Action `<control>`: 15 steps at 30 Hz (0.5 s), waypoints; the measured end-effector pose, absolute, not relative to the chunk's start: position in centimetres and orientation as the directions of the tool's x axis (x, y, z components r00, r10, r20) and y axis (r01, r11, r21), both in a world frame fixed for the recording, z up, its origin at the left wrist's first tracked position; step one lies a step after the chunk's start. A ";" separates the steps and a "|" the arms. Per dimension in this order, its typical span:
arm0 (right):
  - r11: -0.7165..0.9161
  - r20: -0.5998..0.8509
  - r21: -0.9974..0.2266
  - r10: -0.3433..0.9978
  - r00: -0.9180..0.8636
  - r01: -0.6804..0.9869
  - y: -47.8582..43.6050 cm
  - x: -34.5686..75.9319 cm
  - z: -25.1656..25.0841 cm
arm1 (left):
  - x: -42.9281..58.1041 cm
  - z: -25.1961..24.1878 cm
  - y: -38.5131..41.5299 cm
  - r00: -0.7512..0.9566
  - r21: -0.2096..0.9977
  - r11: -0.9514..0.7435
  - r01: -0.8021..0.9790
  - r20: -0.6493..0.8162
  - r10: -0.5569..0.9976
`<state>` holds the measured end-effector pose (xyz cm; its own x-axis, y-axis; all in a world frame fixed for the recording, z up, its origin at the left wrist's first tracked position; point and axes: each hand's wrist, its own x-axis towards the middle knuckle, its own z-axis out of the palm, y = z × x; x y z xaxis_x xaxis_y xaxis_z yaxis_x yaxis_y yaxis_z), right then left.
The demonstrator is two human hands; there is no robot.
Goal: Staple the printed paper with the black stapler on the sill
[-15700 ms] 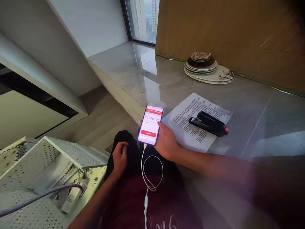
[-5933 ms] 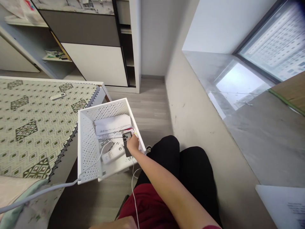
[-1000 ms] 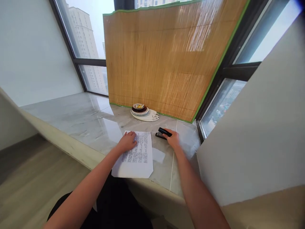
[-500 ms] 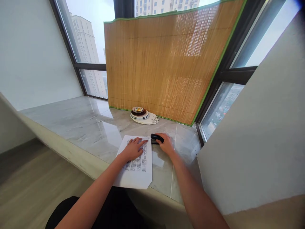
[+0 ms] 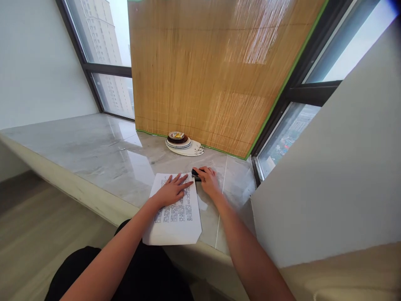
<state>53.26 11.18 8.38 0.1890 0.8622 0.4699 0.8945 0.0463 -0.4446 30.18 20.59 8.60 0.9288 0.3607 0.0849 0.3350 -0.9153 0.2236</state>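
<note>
Clock read from the middle of the printed paper, 12 being straight away from the wearer. Grey-brown floor (image 5: 46,234) lay at 9 o'clock, below the marbled sill (image 5: 78,138). Tall window (image 5: 98,37) at 11, a pale tower block beyond the glass. Dark trousers (image 5: 150,267) of the wearer at 7. Left hand (image 5: 171,194) palm down on the upper half of the printed paper (image 5: 173,233), fingers spread apart, its grip on nothing; the fingertips pointed to about 1 o'clock. The paper lay flat on the sill, its blank lower end at the near edge. Stacked plates (image 5: 178,144) stood at 12, a larger oval plate (image 5: 197,147) beneath, jutting toward 1. The black stapler (image 5: 195,172) sat at the paper's 1 o'clock corner, nose up to the edge; whether paper was between its arms could not be told. Right hand (image 5: 209,180) at 2, grip clamped on the stapler from above. Slatted tan blind (image 5: 203,75) with green edging filled 12 to 1. White wall (image 5: 328,167) stood at 3.
</note>
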 end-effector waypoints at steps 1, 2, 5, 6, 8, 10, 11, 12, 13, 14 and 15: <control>0.044 0.463 -0.434 0.868 0.181 0.900 11.2 53.2 8.4 | 30.1 8.7 20.5 0.927 0.222 -0.914 0.340 0.082 0.365; 0.041 0.456 -0.424 0.873 0.174 0.905 11.1 53.2 8.5 | 30.1 8.8 20.3 0.926 0.220 -0.913 0.345 0.081 0.369; 0.040 0.452 -0.416 0.876 0.169 0.909 11.1 53.2 8.6 | 30.2 9.0 20.2 0.928 0.213 -0.915 0.343 0.073 0.365; 0.045 0.458 -0.418 0.873 0.168 0.907 11.1 53.2 8.5 | 30.3 9.0 20.2 0.930 0.211 -0.916 0.340 0.072 0.361; 0.062 0.480 -0.428 0.861 0.169 0.902 11.2 53.2 8.4 | 30.3 9.0 20.3 0.932 0.207 -0.919 0.336 0.069 0.356; 0.077 0.503 -0.440 0.847 0.174 0.895 11.4 53.2 8.3 | 30.3 9.0 20.4 0.933 0.202 -0.921 0.334 0.065 0.353; 0.079 0.509 -0.444 0.842 0.179 0.892 11.5 53.2 8.2 | 30.3 9.0 20.4 0.934 0.200 -0.921 0.333 0.062 0.352; 0.076 0.509 -0.447 0.841 0.184 0.891 11.5 53.2 8.1 | 30.3 9.0 20.4 0.934 0.199 -0.922 0.333 0.061 0.351; 0.069 0.505 -0.447 0.842 0.188 0.892 11.6 53.2 8.0 | 30.3 9.0 20.4 0.934 0.199 -0.922 0.333 0.062 0.351; 0.061 0.501 -0.443 0.844 0.191 0.894 11.6 53.2 8.0 | 30.3 8.9 20.4 0.934 0.199 -0.922 0.333 0.063 0.351; 0.055 0.499 -0.436 0.845 0.190 0.898 11.7 53.2 8.0 | 30.3 8.9 20.4 0.934 0.199 -0.922 0.333 0.064 0.352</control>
